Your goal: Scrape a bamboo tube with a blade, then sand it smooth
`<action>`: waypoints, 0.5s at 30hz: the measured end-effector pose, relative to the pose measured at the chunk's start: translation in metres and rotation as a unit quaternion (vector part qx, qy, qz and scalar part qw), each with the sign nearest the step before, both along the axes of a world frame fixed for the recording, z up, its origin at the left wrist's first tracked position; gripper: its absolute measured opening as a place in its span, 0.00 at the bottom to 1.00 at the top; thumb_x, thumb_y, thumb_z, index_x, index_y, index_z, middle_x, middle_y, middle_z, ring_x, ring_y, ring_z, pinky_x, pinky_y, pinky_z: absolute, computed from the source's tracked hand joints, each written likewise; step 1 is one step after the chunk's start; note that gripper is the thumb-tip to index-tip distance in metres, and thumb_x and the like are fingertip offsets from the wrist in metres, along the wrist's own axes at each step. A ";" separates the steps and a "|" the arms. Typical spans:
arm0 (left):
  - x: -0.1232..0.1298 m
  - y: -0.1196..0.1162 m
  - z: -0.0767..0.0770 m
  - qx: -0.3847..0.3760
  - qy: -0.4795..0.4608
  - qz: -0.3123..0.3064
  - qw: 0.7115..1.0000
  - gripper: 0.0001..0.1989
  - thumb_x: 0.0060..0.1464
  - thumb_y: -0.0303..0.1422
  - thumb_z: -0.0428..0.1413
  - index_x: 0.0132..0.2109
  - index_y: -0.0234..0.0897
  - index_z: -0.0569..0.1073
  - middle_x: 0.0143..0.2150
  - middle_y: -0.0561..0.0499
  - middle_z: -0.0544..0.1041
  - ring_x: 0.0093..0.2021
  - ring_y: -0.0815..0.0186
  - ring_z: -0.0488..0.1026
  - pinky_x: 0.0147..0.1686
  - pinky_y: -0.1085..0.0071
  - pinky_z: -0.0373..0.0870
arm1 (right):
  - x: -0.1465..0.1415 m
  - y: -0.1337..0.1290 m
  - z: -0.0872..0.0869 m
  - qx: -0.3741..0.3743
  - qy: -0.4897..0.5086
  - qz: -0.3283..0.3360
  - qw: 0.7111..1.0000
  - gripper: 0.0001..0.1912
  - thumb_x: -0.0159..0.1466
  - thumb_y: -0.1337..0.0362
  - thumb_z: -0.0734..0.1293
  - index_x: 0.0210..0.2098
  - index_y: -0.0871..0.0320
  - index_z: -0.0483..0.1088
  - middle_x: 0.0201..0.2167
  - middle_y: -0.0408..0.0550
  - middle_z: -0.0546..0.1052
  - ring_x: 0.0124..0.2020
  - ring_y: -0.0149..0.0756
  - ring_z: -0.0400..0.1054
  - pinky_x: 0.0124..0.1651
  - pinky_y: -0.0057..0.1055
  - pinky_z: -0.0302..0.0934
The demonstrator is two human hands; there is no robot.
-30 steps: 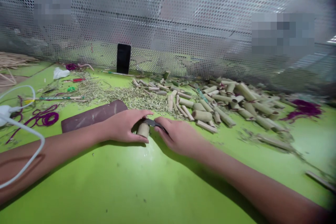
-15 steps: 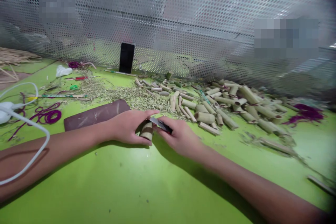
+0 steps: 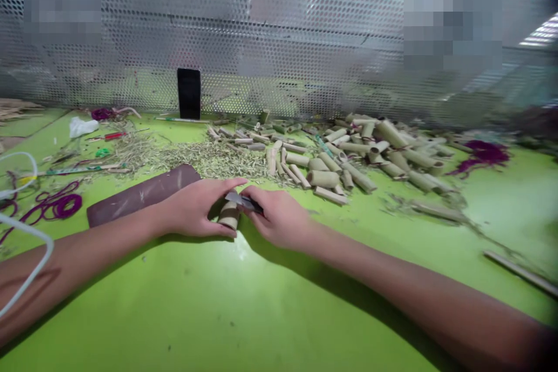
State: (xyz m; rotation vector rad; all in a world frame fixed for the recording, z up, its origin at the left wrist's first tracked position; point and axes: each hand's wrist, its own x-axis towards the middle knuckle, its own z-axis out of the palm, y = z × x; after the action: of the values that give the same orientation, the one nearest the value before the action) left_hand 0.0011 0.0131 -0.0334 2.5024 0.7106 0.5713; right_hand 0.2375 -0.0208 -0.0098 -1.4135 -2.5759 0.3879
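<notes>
On the green table, my left hand (image 3: 198, 207) grips a short bamboo tube piece (image 3: 229, 216) between thumb and fingers. A knife (image 3: 244, 202) with a dark handle is closed in my right hand (image 3: 285, 218); its blade lies across the upper part of the tube. The two hands almost meet. Behind my left wrist rests a brown sheet of what looks like sandpaper (image 3: 142, 195), partly covered by that hand and forearm.
Bamboo pieces (image 3: 349, 154) are heaped at the back right, with shavings (image 3: 209, 160) left of them. A phone (image 3: 189, 94) leans on the perforated metal screen (image 3: 279, 40). Purple cord (image 3: 65, 203) and a white cable (image 3: 41, 238) lie left. More purple thread (image 3: 483, 152) is at right.
The view has turned slightly, so the scene sits further left. Both hands keep their grips; the knife's blade now lies flatter across the bamboo tube.
</notes>
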 end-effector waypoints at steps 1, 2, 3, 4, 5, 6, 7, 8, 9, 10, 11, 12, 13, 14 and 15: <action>-0.001 0.000 0.001 -0.001 0.001 0.002 1.000 0.48 0.56 0.51 0.69 0.75 0.41 0.57 0.65 0.37 0.77 0.60 0.44 0.77 0.60 0.48 0.73 | 0.001 -0.001 0.001 0.000 0.006 0.001 1.000 0.11 0.71 0.67 0.64 0.51 0.58 0.73 0.35 0.51 0.84 0.30 0.39 0.72 0.31 0.31 0.55; -0.001 0.000 0.001 -0.002 0.002 0.004 1.000 0.48 0.56 0.51 0.69 0.75 0.41 0.57 0.65 0.36 0.77 0.60 0.44 0.78 0.59 0.48 0.73 | 0.002 -0.001 0.003 -0.002 0.018 0.001 1.000 0.11 0.71 0.67 0.64 0.51 0.58 0.73 0.36 0.51 0.84 0.30 0.39 0.72 0.32 0.31 0.56; -0.001 -0.001 0.002 -0.004 0.003 0.005 1.000 0.47 0.57 0.52 0.68 0.74 0.41 0.58 0.64 0.36 0.77 0.59 0.44 0.78 0.59 0.48 0.74 | 0.003 -0.001 0.004 -0.004 0.033 -0.002 0.999 0.11 0.71 0.67 0.64 0.50 0.58 0.73 0.36 0.51 0.83 0.30 0.38 0.72 0.32 0.31 0.56; -0.002 -0.001 0.002 -0.006 0.006 0.008 1.000 0.47 0.57 0.52 0.68 0.74 0.41 0.58 0.63 0.37 0.78 0.58 0.44 0.78 0.58 0.48 0.74 | 0.005 -0.001 0.006 -0.006 0.052 -0.007 0.999 0.11 0.71 0.67 0.64 0.50 0.58 0.73 0.36 0.51 0.83 0.30 0.38 0.72 0.32 0.31 0.56; -0.002 -0.001 0.003 -0.009 0.010 0.012 1.000 0.46 0.57 0.52 0.67 0.74 0.41 0.58 0.63 0.37 0.78 0.58 0.44 0.78 0.58 0.48 0.74 | 0.008 0.000 0.008 -0.007 0.072 -0.014 0.997 0.11 0.72 0.66 0.63 0.50 0.57 0.73 0.35 0.50 0.83 0.29 0.37 0.71 0.32 0.31 0.57; -0.002 -0.002 0.003 -0.010 0.014 0.015 1.000 0.46 0.57 0.53 0.67 0.74 0.40 0.59 0.62 0.37 0.78 0.58 0.44 0.78 0.57 0.48 0.74 | 0.010 0.002 0.009 -0.005 0.090 -0.022 0.996 0.10 0.72 0.65 0.63 0.50 0.58 0.74 0.34 0.49 0.82 0.29 0.37 0.70 0.31 0.31 0.56; -0.002 -0.002 0.003 -0.010 0.018 0.018 1.000 0.46 0.57 0.53 0.67 0.74 0.40 0.59 0.62 0.36 0.78 0.58 0.44 0.78 0.58 0.47 0.74 | 0.013 0.005 0.010 0.000 0.104 -0.029 0.994 0.10 0.73 0.63 0.62 0.48 0.58 0.74 0.32 0.48 0.81 0.28 0.37 0.69 0.31 0.31 0.56; -0.002 -0.003 0.003 -0.010 0.021 0.021 1.000 0.46 0.58 0.53 0.67 0.74 0.40 0.59 0.62 0.36 0.78 0.58 0.44 0.78 0.58 0.47 0.74 | 0.016 0.009 0.010 0.009 0.112 -0.034 0.993 0.11 0.74 0.61 0.62 0.46 0.58 0.74 0.30 0.48 0.80 0.27 0.36 0.68 0.30 0.31 0.55; -0.002 -0.003 0.003 -0.008 0.022 0.024 0.999 0.46 0.58 0.53 0.66 0.74 0.40 0.59 0.63 0.36 0.78 0.59 0.43 0.78 0.59 0.46 0.74 | 0.019 0.012 0.010 0.019 0.113 -0.037 0.993 0.13 0.75 0.59 0.61 0.42 0.58 0.74 0.29 0.47 0.78 0.26 0.36 0.67 0.30 0.31 0.54; -0.003 -0.004 0.003 -0.007 0.022 0.026 0.999 0.46 0.58 0.53 0.66 0.74 0.40 0.58 0.63 0.36 0.78 0.59 0.44 0.77 0.60 0.46 0.73 | 0.021 0.016 0.010 0.030 0.110 -0.041 0.993 0.15 0.75 0.57 0.60 0.40 0.58 0.74 0.27 0.47 0.77 0.26 0.36 0.66 0.30 0.31 0.54; -0.003 -0.004 0.003 -0.007 0.021 0.028 0.999 0.45 0.59 0.53 0.65 0.74 0.41 0.58 0.64 0.36 0.77 0.60 0.44 0.77 0.60 0.46 0.73 | 0.023 0.020 0.009 0.039 0.104 -0.044 0.993 0.16 0.75 0.57 0.59 0.39 0.58 0.73 0.27 0.47 0.77 0.26 0.37 0.66 0.30 0.31 0.54; -0.003 -0.004 0.003 -0.007 0.018 0.032 0.999 0.44 0.59 0.52 0.65 0.74 0.42 0.58 0.64 0.37 0.77 0.60 0.44 0.77 0.61 0.46 0.73 | 0.025 0.023 0.007 0.042 0.099 -0.047 0.993 0.15 0.75 0.58 0.59 0.39 0.58 0.74 0.28 0.48 0.78 0.27 0.37 0.67 0.31 0.32 0.54; -0.004 -0.004 0.003 -0.007 0.012 0.037 0.999 0.43 0.60 0.52 0.65 0.74 0.42 0.59 0.65 0.37 0.76 0.60 0.45 0.77 0.61 0.47 0.73 | 0.026 0.025 0.006 0.040 0.094 -0.050 0.994 0.14 0.74 0.60 0.60 0.42 0.58 0.75 0.30 0.49 0.79 0.28 0.38 0.68 0.31 0.32 0.55; -0.004 -0.004 0.002 -0.008 0.005 0.041 0.999 0.43 0.60 0.52 0.64 0.74 0.43 0.59 0.65 0.38 0.76 0.60 0.45 0.77 0.61 0.47 0.73 | 0.027 0.027 0.005 0.035 0.090 -0.053 0.994 0.13 0.73 0.61 0.60 0.46 0.59 0.75 0.31 0.49 0.81 0.28 0.38 0.69 0.32 0.32 0.56; -0.005 -0.004 0.002 -0.010 -0.001 0.044 0.999 0.42 0.60 0.51 0.64 0.73 0.43 0.60 0.66 0.38 0.75 0.60 0.45 0.77 0.60 0.48 0.74 | 0.028 0.027 0.004 0.031 0.086 -0.054 0.994 0.13 0.72 0.62 0.61 0.49 0.59 0.75 0.33 0.49 0.82 0.28 0.38 0.69 0.32 0.32 0.56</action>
State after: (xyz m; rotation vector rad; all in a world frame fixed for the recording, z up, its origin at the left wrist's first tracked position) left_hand -0.0037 0.0095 -0.0315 2.4612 0.8256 0.5955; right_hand 0.2655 0.0065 -0.0056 -1.4252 -2.3438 0.3896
